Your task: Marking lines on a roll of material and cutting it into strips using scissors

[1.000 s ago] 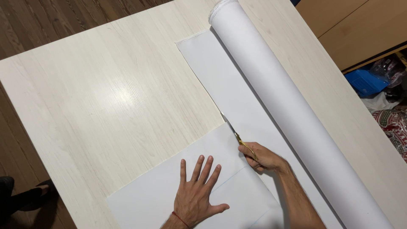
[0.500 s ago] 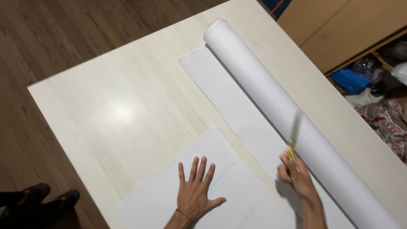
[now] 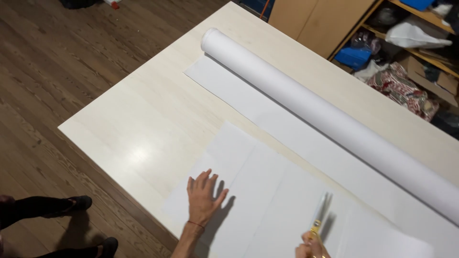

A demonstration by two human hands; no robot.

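Now that the scissors (image 3: 319, 212) are lifted off the cut line, the right hand (image 3: 310, 249) grips them upright while the left hand (image 3: 203, 198) presses open fingers on the cut sheet (image 3: 267, 191).

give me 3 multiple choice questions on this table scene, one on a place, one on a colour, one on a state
1. Where does the paper roll lie?
A. on the floor
B. along the far side of the table
C. under the left hand

2. What colour are the handles of the scissors?
A. yellow
B. blue
C. black

3. How is the left hand?
A. clenched in a fist
B. lifted off the table
C. flat with fingers spread on the cut sheet

Answers:
1. B, the roll runs along the far side, on the table.
2. A, the part above the right hand is yellow.
3. C, the palm lies on the white sheet, fingers apart.
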